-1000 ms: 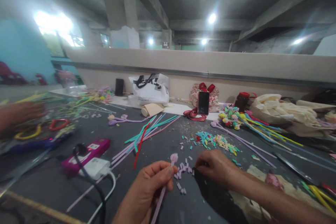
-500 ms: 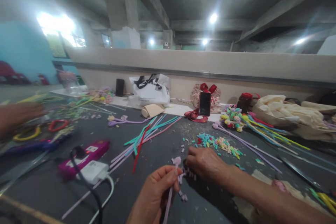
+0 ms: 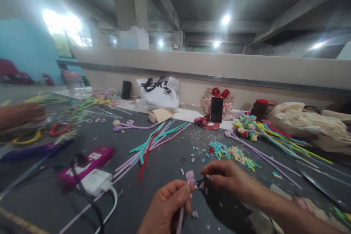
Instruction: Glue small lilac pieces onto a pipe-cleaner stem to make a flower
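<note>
My left hand (image 3: 171, 204) is closed in a pinch around a lilac pipe cleaner (image 3: 180, 221). A fluffy lilac tuft (image 3: 189, 176) sits at its upper end, above my thumb and forefinger. To the right, my right hand (image 3: 227, 175) is low over the table, its thumb and forefinger bent close together. Whatever is between those fingertips is too small to make out. Short lilac cut pieces (image 3: 202, 185) lie between the hands, and a few more lie below. Just beyond my right hand spreads a pile of short teal, cream and yellow pieces (image 3: 219, 150).
Long pipe cleaners (image 3: 153, 142) lie ahead. A magenta power strip (image 3: 95, 159) with a white charger (image 3: 97, 181) is at left, near another person's hand (image 3: 23, 115). A phone (image 3: 216, 109), a white bag (image 3: 159, 93) and a red-lidded bottle (image 3: 259, 109) stand at the back.
My right hand has shifted slightly right, away from the lilac tuft, and its thumb now shows. My left hand still holds the pipe cleaner. The view has moved a little.
</note>
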Demonstrator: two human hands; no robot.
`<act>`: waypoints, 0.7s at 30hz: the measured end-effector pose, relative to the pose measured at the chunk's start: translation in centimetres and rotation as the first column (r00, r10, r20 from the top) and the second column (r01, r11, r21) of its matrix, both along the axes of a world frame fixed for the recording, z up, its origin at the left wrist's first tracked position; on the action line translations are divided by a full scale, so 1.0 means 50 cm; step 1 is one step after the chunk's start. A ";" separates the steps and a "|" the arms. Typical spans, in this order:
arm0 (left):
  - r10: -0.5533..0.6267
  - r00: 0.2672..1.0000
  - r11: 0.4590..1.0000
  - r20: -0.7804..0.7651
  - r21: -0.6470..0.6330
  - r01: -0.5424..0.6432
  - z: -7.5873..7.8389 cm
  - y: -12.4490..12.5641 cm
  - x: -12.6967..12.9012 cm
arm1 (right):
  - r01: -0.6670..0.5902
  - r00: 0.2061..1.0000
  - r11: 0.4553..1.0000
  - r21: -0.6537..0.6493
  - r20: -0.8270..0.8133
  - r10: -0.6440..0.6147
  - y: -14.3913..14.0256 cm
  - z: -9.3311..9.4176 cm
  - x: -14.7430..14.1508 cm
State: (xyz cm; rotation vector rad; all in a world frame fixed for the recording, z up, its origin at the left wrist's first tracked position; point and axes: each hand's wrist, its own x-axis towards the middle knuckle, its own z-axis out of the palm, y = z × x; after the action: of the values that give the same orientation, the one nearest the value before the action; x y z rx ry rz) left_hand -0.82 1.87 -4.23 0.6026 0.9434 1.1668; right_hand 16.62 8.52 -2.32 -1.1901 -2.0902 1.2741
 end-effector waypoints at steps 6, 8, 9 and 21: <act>-0.054 0.998 0.999 0.043 0.004 0.054 -0.013 0.007 -0.003 | 0.064 0.991 0.988 -0.138 -0.109 -0.080 -0.003 -0.018 -0.010; -0.051 0.998 0.999 0.029 -0.004 0.051 -0.015 0.008 -0.004 | 0.063 0.981 0.980 -0.190 -0.168 -0.096 -0.011 -0.015 -0.012; -0.043 0.999 0.999 0.027 -0.002 0.043 -0.015 0.008 -0.004 | 0.067 0.972 0.974 -0.218 -0.206 -0.113 -0.016 -0.012 -0.013; -0.076 0.990 0.997 -0.116 -0.029 0.073 -0.013 0.010 0.010 | 0.099 0.908 0.915 -0.391 -0.341 -0.244 -0.072 0.045 -0.015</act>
State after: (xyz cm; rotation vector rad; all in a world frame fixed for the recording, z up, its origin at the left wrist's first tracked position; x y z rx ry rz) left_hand -0.31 2.35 -4.88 0.6865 1.0247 1.0604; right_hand 15.87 4.92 -0.07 -1.1281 -1.4715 1.7010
